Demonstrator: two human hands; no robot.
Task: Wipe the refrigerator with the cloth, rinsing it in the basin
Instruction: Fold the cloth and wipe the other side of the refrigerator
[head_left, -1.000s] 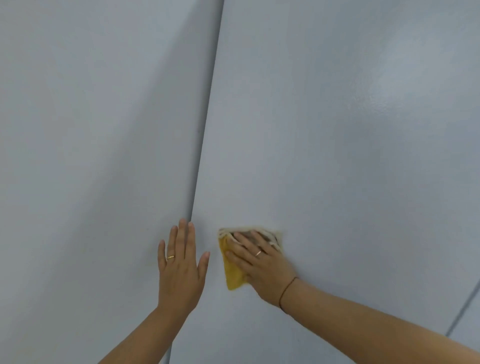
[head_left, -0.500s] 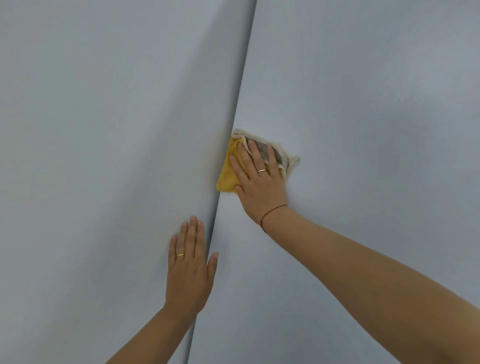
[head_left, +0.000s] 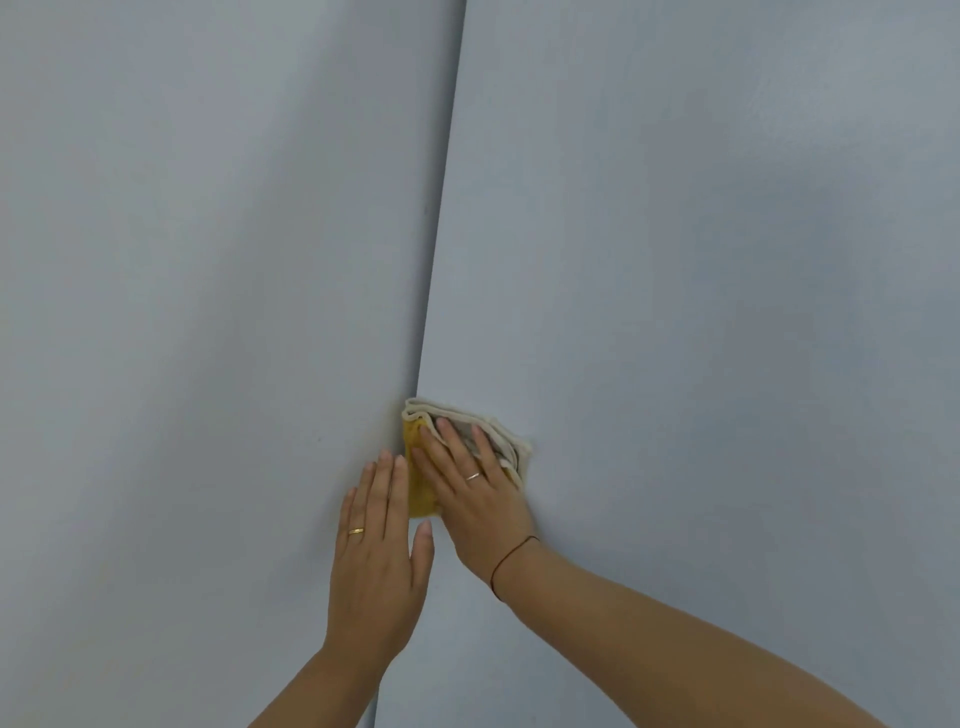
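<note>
No readable text anywhere.

Kitchen setting, most likely domestic. Refrigerator (head_left: 727, 467) fills view at close range: left door (head_left: 208, 312) and right door (head_left: 675, 234), both tall, smooth, pale grey-blue, meeting at narrow vertical seam (head_left: 441, 208). Folded yellow-and-beige household cloth (head_left: 422, 499) lies flat on right door just beside seam, under bare right hand (head_left: 478, 499). Bare left hand (head_left: 376, 561) rests flat on left door. Home or workplace: cannot tell.
</note>
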